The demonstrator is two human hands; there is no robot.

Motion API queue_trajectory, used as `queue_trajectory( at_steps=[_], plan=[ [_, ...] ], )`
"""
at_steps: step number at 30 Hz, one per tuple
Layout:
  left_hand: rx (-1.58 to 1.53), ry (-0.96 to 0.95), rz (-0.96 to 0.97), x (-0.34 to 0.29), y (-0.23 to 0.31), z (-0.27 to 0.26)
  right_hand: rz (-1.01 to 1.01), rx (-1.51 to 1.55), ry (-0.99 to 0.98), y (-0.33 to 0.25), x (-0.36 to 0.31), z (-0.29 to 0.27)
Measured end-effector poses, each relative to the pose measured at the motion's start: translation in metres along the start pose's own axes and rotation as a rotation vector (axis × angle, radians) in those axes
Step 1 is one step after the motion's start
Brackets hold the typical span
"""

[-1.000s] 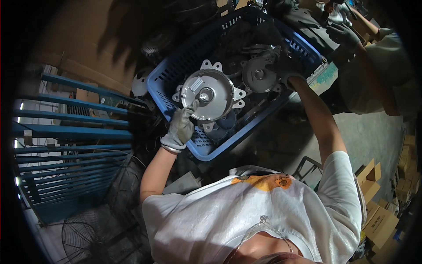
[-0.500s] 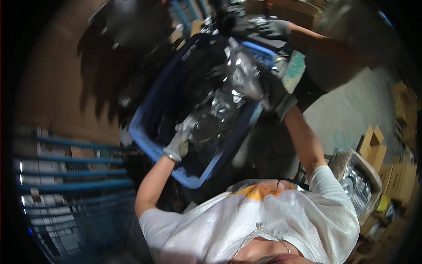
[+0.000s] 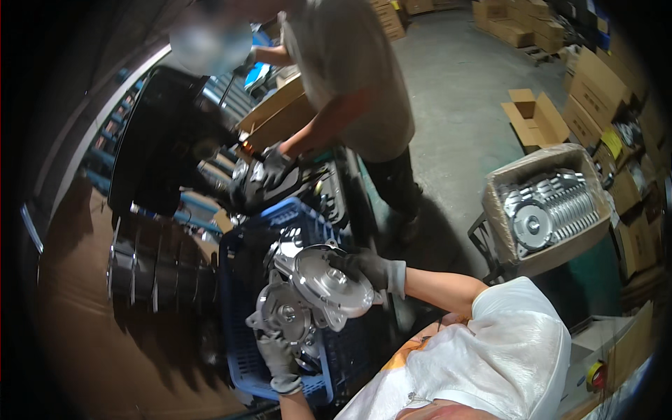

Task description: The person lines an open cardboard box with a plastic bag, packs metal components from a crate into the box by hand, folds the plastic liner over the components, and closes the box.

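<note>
Two round metal castings are up over the blue plastic crate (image 3: 245, 364), one in each gloved hand: the right hand (image 3: 367, 269) is closed on the rim of the upper, dish-shaped casting (image 3: 332, 283), and the left hand (image 3: 278, 357) is clamped from below on the lugged casting (image 3: 287, 315), which sits just beneath and to the left of the right grip. To handle them well, it seems wise to keep each grip on a solid rim or lug, hold the two faces apart so they do not knock together, and carry them level above the crate until both are clear of its walls. Much is hard to read. The crate's interior below the left grip is dark, so what lies in it cannot be made out. The left fingers are partly hidden behind the casting. Beyond the right grip a co-worker's gloved hand (image 3: 274, 168) rests on dark machinery whose shape is unclear. Well off to the right, a lined carton (image 3: 549, 210) holds stacked finned discs.
</note>
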State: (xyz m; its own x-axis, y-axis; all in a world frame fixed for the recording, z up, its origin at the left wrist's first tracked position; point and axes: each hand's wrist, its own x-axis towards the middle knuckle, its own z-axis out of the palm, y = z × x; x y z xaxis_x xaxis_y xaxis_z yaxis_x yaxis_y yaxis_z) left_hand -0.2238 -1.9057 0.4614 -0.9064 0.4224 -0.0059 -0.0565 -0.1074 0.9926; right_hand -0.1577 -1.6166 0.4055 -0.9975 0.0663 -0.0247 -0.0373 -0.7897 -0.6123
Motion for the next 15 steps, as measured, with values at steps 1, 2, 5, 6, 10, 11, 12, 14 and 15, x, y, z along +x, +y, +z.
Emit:
queue_trajectory(
  at_steps=[1, 2, 5, 6, 10, 11, 12, 14, 15],
  plan=[
    [0.297, 0.109, 0.224, -0.005, 0.005, 0.051, -0.024, 0.011, 0.023, -0.017, -0.019, 0.001],
    [0.400, 0.022, 0.308, -0.007, 0.003, 0.068, -0.048, 0.025, 0.086, -0.029, -0.032, -0.001],
    [0.118, -0.137, 0.328, -0.007, -0.005, 0.135, -0.223, -0.113, 0.100, -0.069, -0.078, -0.036],
    [0.277, -0.135, 0.322, 0.000, -0.008, 0.163, -0.228, -0.015, 0.081, -0.083, -0.095, -0.053],
    [0.233, -0.396, 0.111, -0.032, -0.023, 0.297, -0.368, -0.155, 0.153, -0.138, -0.187, -0.103],
    [0.136, -0.457, 0.032, -0.037, -0.034, 0.324, -0.307, -0.260, 0.149, -0.159, -0.217, -0.117],
    [0.104, -0.549, -0.013, -0.045, -0.042, 0.351, -0.402, -0.386, 0.236, -0.168, -0.240, -0.137],
    [-0.071, -0.660, -0.146, -0.060, -0.060, 0.416, -0.349, -0.178, 0.363, -0.168, -0.283, -0.196],
    [-0.032, -0.676, -0.182, -0.070, -0.066, 0.448, -0.450, -0.281, 0.452, -0.174, -0.305, -0.212]
  ],
)
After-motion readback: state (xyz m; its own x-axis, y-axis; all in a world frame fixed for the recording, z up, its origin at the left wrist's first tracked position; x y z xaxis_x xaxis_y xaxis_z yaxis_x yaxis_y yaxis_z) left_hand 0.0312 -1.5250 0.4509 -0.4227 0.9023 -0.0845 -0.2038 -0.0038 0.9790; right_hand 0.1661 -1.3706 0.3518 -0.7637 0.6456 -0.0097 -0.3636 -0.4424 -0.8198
